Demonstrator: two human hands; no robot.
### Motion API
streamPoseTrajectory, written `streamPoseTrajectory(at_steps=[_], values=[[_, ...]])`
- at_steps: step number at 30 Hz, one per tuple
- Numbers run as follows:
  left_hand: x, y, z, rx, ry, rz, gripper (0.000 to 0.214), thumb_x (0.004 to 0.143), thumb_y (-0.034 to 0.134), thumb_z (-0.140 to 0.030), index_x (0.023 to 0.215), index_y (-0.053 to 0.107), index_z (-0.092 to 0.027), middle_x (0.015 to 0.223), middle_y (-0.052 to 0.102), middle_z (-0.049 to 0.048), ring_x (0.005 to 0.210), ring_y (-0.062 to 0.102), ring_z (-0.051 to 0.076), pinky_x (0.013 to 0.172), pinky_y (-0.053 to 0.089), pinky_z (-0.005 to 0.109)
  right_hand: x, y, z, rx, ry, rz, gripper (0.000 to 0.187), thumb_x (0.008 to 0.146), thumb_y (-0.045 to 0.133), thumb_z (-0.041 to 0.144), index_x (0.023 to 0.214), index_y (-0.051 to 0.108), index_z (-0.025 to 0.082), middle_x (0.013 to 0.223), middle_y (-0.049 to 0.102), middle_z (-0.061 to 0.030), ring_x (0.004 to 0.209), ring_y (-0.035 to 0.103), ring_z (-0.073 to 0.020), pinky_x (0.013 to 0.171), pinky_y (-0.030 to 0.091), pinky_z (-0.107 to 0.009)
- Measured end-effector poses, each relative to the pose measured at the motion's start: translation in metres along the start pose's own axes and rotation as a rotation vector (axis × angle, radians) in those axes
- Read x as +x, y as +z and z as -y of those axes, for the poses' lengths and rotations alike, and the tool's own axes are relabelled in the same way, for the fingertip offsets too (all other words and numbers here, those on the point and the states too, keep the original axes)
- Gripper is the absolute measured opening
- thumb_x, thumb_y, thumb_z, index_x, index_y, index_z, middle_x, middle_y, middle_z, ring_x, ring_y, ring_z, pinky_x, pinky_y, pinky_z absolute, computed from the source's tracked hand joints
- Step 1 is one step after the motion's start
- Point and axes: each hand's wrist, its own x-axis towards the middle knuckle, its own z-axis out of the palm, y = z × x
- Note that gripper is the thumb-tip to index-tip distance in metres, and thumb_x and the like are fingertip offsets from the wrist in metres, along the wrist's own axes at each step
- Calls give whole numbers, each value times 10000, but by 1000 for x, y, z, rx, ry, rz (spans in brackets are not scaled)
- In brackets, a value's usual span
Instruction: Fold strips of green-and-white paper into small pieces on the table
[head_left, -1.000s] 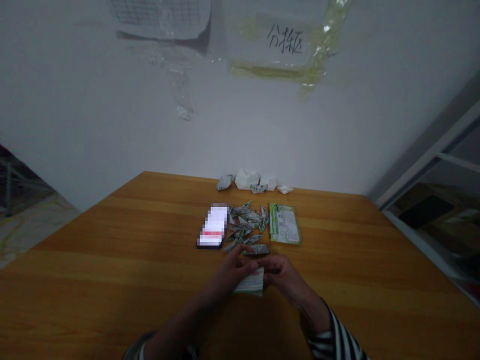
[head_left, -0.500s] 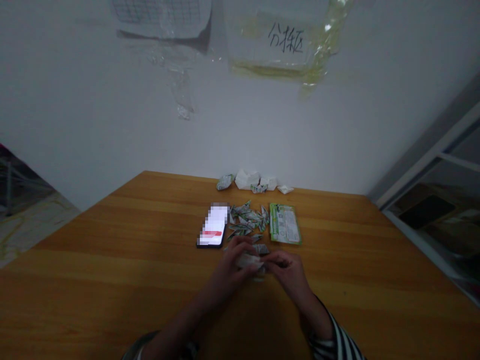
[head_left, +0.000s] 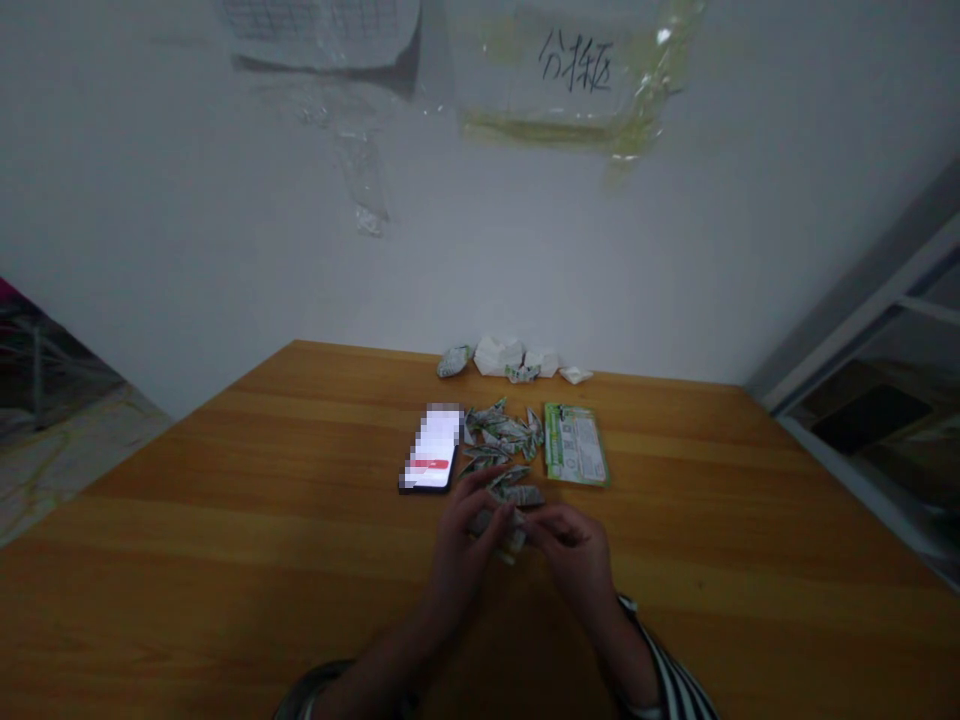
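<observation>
Between my hands is a small piece of pale printed paper [head_left: 513, 540], partly hidden by the fingers. My left hand [head_left: 466, 535] is closed on its left side, thumb and fingers pinching it. My right hand [head_left: 574, 545] pinches its right edge between thumb and forefinger. Just beyond my fingertips lies a heap of folded green-and-white printed paper pieces [head_left: 506, 432]. A larger folded piece [head_left: 521, 495] sits at the near side of that heap, close to my left fingers.
A phone [head_left: 433, 450] with a lit screen lies left of the heap. On the right is a flat green-and-white printed packet [head_left: 576, 445]. Crumpled white paper [head_left: 498, 356] and a crumpled printed piece [head_left: 454, 361] rest by the wall on the wooden table [head_left: 225, 520].
The paper between my hands has turned and now shows less white, its lower end hanging down. My left fingers have shifted around it. The view has moved slightly.
</observation>
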Motion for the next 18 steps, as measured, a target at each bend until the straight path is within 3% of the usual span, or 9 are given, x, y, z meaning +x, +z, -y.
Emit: streamPoseTrajectory(at_steps=[3,8,13,18], values=[[-1,3,6,-67,-84,-18,239,832,606,-354,666,635,-184,1166,636,109,1106,577,269,933,439,391,-1,1,1,-23,-13,-14,173,691,780,337,691,716,176,664,729,-36,610,669,-174,581,531,-262],[-2,4,8,-87,-177,7,266,834,606,-353,636,606,-175,916,679,72,868,641,226,769,486,325,2,1,-2,56,71,12,255,659,806,380,677,672,165,616,706,-16,557,633,-139,536,489,-224],[-2,3,3,-78,-118,16,237,841,604,-318,655,610,-172,891,675,73,835,642,213,748,486,308,7,-3,-7,154,200,52,340,625,826,430,777,682,162,681,740,-33,581,655,-151,577,514,-253],[-3,2,1,-40,-22,46,192,839,612,-277,677,629,-176,910,692,79,858,654,216,773,492,317,8,-8,-7,137,252,169,353,683,774,477,764,723,137,646,723,-35,538,630,-138,527,499,-236]])
